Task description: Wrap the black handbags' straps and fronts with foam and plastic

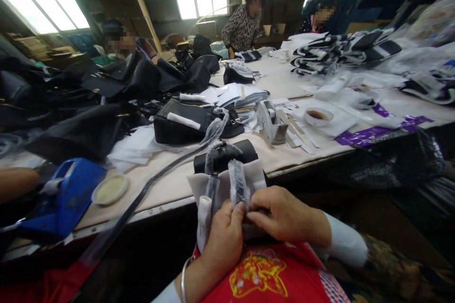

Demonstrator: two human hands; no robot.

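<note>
A black handbag (245,150) leans at the table's edge against my lap, partly covered by a white foam sheet (254,173). Its handle (237,177) is wrapped in clear plastic film. My left hand (227,232) is closed with the thumb pressed on the lower end of this wrapped handle. Just to the right, my right hand (280,213) has its fingers curled in a pinch beside the handle; what lies between them is hidden. A long plastic-wrapped strap (152,182) runs from the bag area down to the lower left.
Another black handbag (181,125) lies behind, near a grey tape dispenser (272,123) and a tape roll (318,116). At left are a blue tape dispenser (66,194) and a round lid-like dish (110,189). Co-workers (243,23) are across the table (280,75).
</note>
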